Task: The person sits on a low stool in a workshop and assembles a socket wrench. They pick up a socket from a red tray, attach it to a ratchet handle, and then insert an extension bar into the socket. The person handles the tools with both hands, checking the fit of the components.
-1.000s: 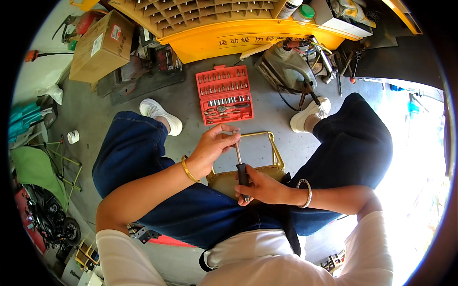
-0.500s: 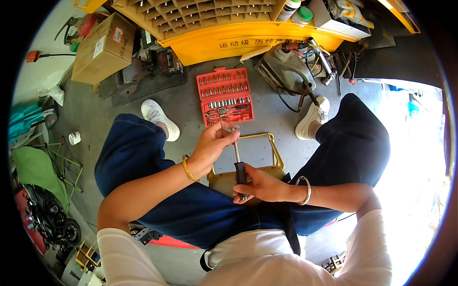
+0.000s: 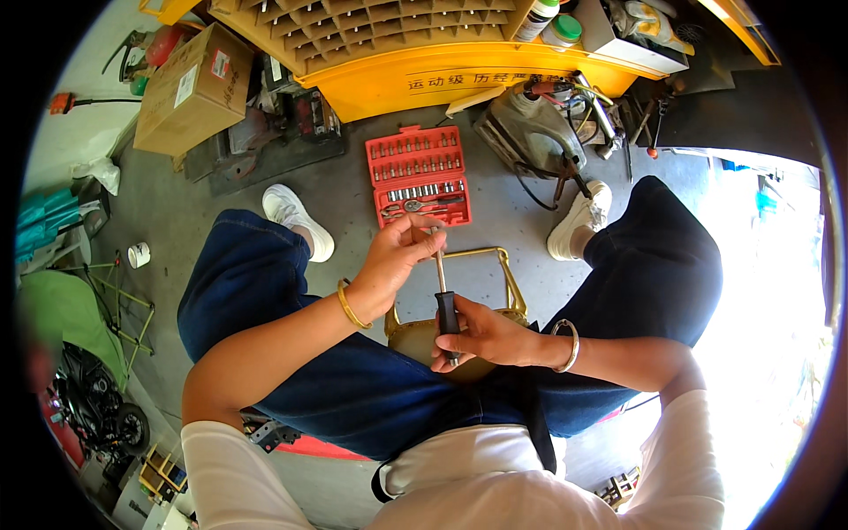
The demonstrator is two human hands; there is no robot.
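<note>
Between my knees I hold a screwdriver (image 3: 447, 311) with a black handle and a thin metal shaft, pointing away from me. My right hand (image 3: 486, 336) is closed around the handle, the thumb lying across it. My left hand (image 3: 389, 265) pinches the far end of the shaft between thumb and fingers, which hide the tip. Just beyond my left hand, an opened red socket set case (image 3: 374, 181) lies on the floor, with rows of bits, small sockets and a ratchet in it.
A gold-framed stool (image 3: 505, 274) stands under my hands. Ahead are a yellow bench (image 3: 371, 95) with a divided cardboard tray and, to its right, a grey jug (image 3: 521, 124) among hoses. A cardboard box (image 3: 199, 88) and a small white cup (image 3: 139, 255) are at left.
My right hand and the screwdriver handle have shifted slightly upward, and the right thumb now lies across the handle. A blurred shape has appeared at the far left edge.
</note>
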